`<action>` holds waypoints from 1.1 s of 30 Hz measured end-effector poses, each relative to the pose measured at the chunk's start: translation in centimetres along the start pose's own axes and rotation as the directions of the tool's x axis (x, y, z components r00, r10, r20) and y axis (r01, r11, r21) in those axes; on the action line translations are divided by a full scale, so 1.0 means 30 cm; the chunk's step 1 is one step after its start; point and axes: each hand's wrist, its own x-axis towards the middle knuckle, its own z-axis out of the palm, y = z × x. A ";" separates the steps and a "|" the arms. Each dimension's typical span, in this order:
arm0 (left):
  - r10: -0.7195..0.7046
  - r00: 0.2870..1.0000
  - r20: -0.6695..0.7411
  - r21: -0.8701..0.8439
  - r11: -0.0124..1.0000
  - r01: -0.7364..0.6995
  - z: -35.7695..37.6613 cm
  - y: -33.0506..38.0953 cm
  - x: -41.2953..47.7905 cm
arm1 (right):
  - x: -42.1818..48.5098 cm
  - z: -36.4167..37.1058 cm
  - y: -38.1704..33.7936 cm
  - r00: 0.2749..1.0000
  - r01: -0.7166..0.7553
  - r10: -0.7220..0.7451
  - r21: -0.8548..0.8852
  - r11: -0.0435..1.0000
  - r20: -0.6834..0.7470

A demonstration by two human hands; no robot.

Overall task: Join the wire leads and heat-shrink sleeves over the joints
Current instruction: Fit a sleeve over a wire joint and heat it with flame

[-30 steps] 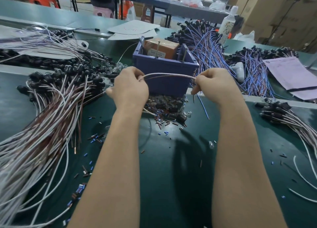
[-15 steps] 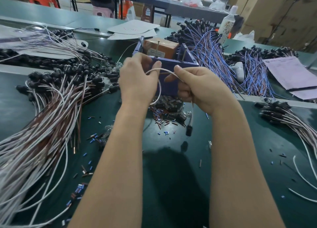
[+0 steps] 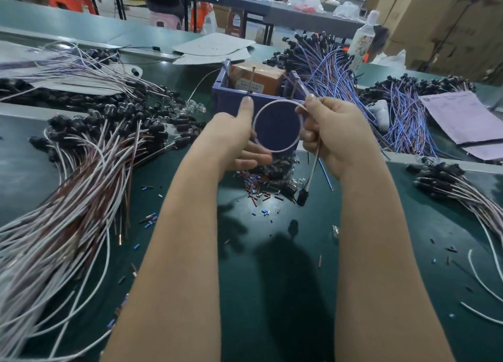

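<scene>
We pinch the looped wire lead in our right hand before the blue bin, our left hand seemingly gripping its lower arc, and slackening either hold could let the loop spring free.

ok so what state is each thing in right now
thin white wire lead, bent into a round loop
left hand, thumb up, fingers curled at loop
right hand, pinches wire
black cap on wire end, hanging below right hand
blue plastic bin, open, holds brown box
</scene>
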 end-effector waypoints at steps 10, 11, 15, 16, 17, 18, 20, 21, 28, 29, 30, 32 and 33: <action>-0.013 0.999 -0.030 -0.965 0.260 -0.026 -0.058 -0.053 0.057 | -0.057 -0.018 -0.004 0.775 0.060 0.124 -0.268 0.962 0.620; -0.012 0.999 -0.031 -0.985 0.168 -0.028 -0.073 -0.057 0.059 | -0.061 -0.023 -0.006 0.758 0.066 0.133 -0.278 0.958 0.639; -0.053 0.997 -0.064 -0.983 0.178 -0.053 -0.089 -0.066 0.071 | -0.060 -0.003 -0.018 0.833 -0.021 0.136 -0.213 0.977 0.537; -0.064 0.996 -0.068 -0.965 0.257 -0.049 -0.082 -0.065 0.073 | -0.050 0.006 -0.017 0.887 -0.076 0.124 -0.125 0.989 0.445; -0.069 0.995 -0.075 -0.940 0.337 -0.048 -0.074 -0.063 0.075 | -0.036 0.016 -0.014 0.932 -0.111 0.113 -0.025 0.994 0.346; -0.069 0.994 -0.090 -0.910 0.412 -0.053 -0.065 -0.061 0.075 | -0.023 0.025 -0.010 0.959 -0.127 0.108 0.054 0.991 0.260; -0.061 0.989 -0.137 -0.828 0.554 -0.081 -0.047 -0.056 0.073 | -0.004 0.044 0.006 0.978 -0.145 0.128 0.100 0.984 0.164; -0.052 0.985 -0.166 -0.774 0.625 -0.097 -0.037 -0.055 0.070 | 0.002 0.051 0.017 0.981 -0.153 0.142 0.070 0.986 0.132; 0.021 0.964 -0.266 -0.342 0.933 -0.115 0.014 -0.070 0.062 | 0.040 0.036 0.074 0.982 -0.037 -0.052 -0.456 0.889 -0.179; 0.054 0.963 -0.263 -0.279 0.951 -0.130 0.015 -0.072 0.065 | 0.039 0.028 0.075 0.979 -0.034 -0.069 -0.484 0.875 -0.194; 0.083 0.962 -0.261 -0.229 0.962 -0.145 0.015 -0.074 0.068 | 0.037 0.023 0.075 0.978 -0.035 -0.072 -0.499 0.866 -0.194; 0.137 0.960 -0.243 -0.141 0.974 -0.175 0.018 -0.077 0.070 | 0.030 0.023 0.077 0.983 -0.032 -0.062 -0.493 0.869 -0.173; 0.164 0.962 -0.219 -0.096 0.977 -0.189 0.022 -0.078 0.069 | 0.028 0.027 0.077 0.985 -0.029 -0.059 -0.500 0.865 -0.160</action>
